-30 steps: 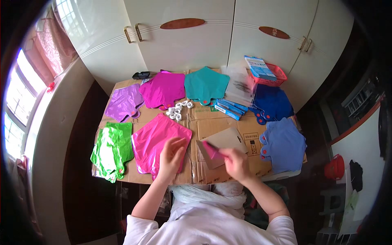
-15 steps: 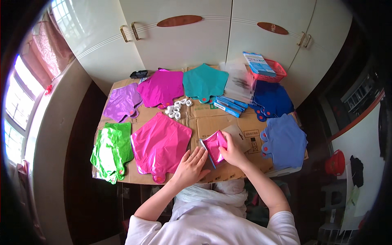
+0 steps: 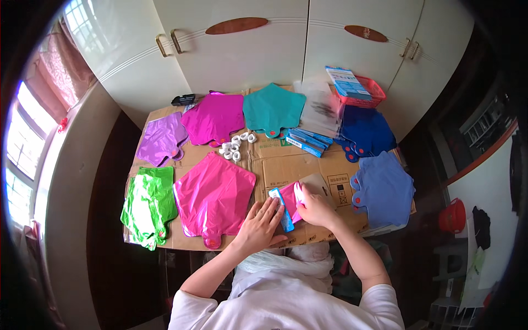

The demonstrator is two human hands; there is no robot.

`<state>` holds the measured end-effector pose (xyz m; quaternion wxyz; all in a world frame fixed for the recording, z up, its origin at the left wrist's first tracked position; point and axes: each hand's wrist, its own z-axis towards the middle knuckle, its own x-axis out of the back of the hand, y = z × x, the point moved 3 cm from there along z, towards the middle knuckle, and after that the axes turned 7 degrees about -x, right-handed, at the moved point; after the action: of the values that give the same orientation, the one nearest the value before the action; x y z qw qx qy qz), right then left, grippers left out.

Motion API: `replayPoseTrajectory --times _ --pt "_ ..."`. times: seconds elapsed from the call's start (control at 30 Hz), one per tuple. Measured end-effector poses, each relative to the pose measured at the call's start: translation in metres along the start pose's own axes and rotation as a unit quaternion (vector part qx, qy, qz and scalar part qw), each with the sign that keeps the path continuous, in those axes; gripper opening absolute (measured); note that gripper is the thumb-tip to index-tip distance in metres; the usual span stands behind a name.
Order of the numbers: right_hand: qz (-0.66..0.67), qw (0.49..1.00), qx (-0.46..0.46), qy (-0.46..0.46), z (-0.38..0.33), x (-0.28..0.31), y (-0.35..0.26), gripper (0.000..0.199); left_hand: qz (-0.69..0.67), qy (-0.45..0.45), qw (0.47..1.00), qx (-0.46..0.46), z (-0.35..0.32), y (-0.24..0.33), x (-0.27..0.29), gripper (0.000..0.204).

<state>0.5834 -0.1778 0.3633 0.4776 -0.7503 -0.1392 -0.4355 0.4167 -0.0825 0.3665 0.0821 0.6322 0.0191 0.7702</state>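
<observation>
A folded pink foil piece in a clear bag lies at the table's near middle, with a blue card strip along its left side. My right hand is closed on the bag's right part, thumb and fingers pinching it. My left hand lies flat, fingers stretched out, its fingertips on the blue strip. Just left of that hand a large pink foil shape with a rounded tab is spread flat. A grey, flat piece shows partly behind my right hand.
Cardboard covers the table. Around it lie green, lilac, magenta, teal, dark blue and light blue foil shapes. Small white rings, blue strips, clear bags and a red basket stand farther back.
My left hand has shifted slightly right onto the strip, whose blue printed face now shows more. My right hand stays on the pink bag, its fingers drawn closer together.
</observation>
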Motion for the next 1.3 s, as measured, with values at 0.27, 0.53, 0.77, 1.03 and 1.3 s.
replayPoseTrajectory --times 0.27,0.53,0.77,1.03,1.3 --pt "-0.193 0.979 -0.062 -0.03 -0.006 0.007 -0.005 0.074 0.005 -0.034 0.999 -0.016 0.004 0.0 0.001 0.078" --pt "-0.114 0.978 0.151 0.089 -0.005 0.016 0.002 0.072 -0.002 -0.022 0.999 -0.04 0.006 -0.001 0.002 0.08" --pt "-0.076 0.983 0.115 0.124 -0.005 -0.009 0.011 0.071 -0.001 -0.022 0.999 -0.038 0.004 -0.002 -0.001 0.081" --pt "-0.087 0.982 0.109 0.126 -0.006 -0.011 0.012 0.073 -0.005 -0.023 0.999 -0.028 0.001 -0.002 -0.002 0.081" --pt "-0.108 0.981 0.106 0.125 -0.008 -0.012 0.011 0.071 -0.012 -0.024 0.999 -0.029 -0.001 -0.002 -0.002 0.083"
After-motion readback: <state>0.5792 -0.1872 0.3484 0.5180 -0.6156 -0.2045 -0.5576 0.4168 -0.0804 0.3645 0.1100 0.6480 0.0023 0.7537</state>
